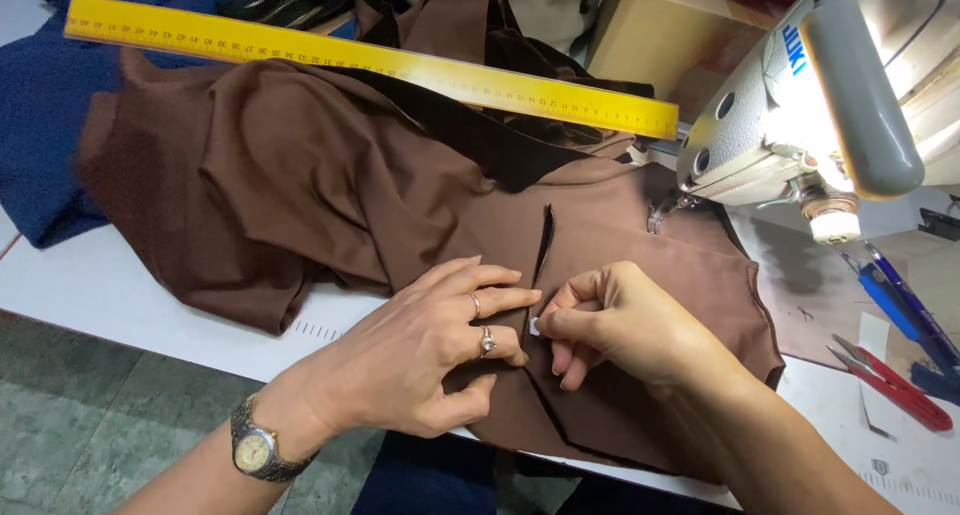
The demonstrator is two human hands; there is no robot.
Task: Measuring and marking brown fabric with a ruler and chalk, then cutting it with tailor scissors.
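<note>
Brown fabric (300, 165) lies spread over the white sewing table, with a narrow dark slit (545, 240) cut near its middle. My left hand (420, 350), wearing two rings and a wristwatch, presses flat on the fabric just left of the slit's lower end. My right hand (615, 320) pinches the fabric edge at the bottom of the slit, its fingers curled under. The two hands nearly touch at the fingertips.
A white sewing machine (800, 95) stands at the right, its needle area (660, 215) above the fabric. A long yellow ruler (370, 63) lies across the back. Navy cloth (40, 105) sits far left. Red-handled snips (890, 385) and blue pens (900, 300) lie at right.
</note>
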